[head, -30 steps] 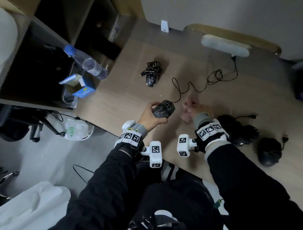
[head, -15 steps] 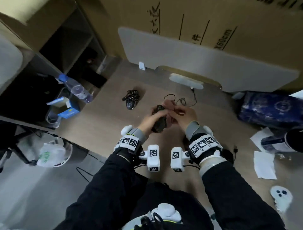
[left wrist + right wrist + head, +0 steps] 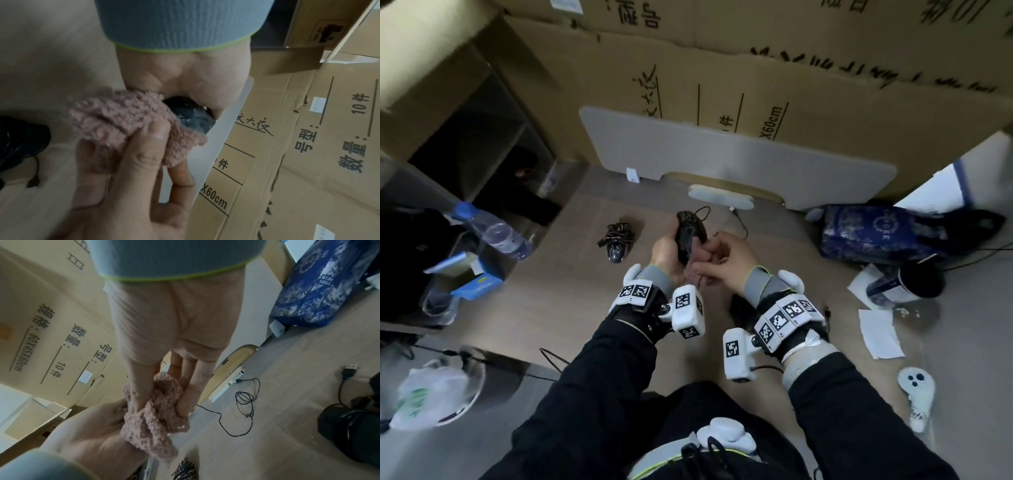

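My left hand [image 3: 666, 251] grips a black wired computer mouse [image 3: 688, 233] held up above the wooden desk [image 3: 558, 291]; its dusty shell [image 3: 191, 115] shows in the left wrist view. My right hand [image 3: 726, 263] pinches a fuzzy pink cloth [image 3: 127, 125] and presses it against the mouse's side. The bunched cloth [image 3: 156, 415] fills the space between thumb and fingers in the right wrist view. The mouse's thin black cable [image 3: 244, 404] trails in loops on the desk behind.
Another black mouse with its cable wrapped round it [image 3: 616, 240] lies left of my hands. More dark mice [image 3: 353, 431] sit on the right. A white power strip [image 3: 719, 197], a grey divider panel [image 3: 722, 150], cardboard boxes [image 3: 756, 75], a water bottle [image 3: 489, 229], a blue bag [image 3: 876, 233].
My left hand lifted the mouse off the desk and tilted it upright. My right hand came in with the pink cloth and now presses it against the mouse. The head view tilted upward.
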`<action>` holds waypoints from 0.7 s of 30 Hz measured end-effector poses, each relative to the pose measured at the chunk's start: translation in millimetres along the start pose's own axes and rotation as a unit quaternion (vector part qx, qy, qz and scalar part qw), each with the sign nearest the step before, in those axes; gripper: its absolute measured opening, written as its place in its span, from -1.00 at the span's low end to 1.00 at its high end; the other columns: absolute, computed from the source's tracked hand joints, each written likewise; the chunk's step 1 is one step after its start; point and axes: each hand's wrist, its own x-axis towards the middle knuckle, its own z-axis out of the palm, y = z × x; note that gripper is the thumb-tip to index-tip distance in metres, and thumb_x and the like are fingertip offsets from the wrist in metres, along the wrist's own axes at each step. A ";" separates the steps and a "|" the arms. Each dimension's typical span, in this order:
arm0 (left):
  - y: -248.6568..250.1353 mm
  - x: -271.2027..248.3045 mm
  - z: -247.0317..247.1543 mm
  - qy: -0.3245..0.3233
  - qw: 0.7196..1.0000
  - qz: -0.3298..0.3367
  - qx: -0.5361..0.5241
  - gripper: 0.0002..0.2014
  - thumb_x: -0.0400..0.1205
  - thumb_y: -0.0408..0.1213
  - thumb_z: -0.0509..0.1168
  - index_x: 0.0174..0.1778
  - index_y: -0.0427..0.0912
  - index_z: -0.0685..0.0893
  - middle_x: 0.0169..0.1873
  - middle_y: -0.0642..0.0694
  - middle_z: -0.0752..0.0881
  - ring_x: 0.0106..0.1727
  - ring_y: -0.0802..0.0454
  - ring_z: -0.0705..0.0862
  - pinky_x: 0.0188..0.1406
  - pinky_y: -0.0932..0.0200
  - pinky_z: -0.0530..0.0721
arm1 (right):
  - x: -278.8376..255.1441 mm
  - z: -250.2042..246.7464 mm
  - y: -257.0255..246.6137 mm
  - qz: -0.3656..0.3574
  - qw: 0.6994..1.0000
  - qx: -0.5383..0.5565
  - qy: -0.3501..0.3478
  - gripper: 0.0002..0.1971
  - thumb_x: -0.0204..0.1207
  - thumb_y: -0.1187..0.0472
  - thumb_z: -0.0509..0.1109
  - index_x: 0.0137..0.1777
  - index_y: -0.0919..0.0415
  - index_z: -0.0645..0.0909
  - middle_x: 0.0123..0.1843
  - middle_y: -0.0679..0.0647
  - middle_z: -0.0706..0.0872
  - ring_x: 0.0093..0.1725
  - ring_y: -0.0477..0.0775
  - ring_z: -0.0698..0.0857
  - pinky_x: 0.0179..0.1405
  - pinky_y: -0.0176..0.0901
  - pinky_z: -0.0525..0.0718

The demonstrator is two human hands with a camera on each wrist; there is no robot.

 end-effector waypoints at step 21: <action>55.7 -0.3 -37.1 -0.069 0.986 -0.021 0.152 -0.70 0.82 -0.10 0.04 -0.05 -0.08 0.64 -0.52 -0.10 0.72 -0.69 0.01 0.56 -0.70 0.35 0.47 | 17.7 68.0 -58.5 -0.014 0.995 0.056 0.077 -0.57 0.26 0.49 0.59 -0.05 -0.08 0.78 -0.22 -0.25 0.81 -0.15 -0.29 0.74 -0.02 -0.36 0.71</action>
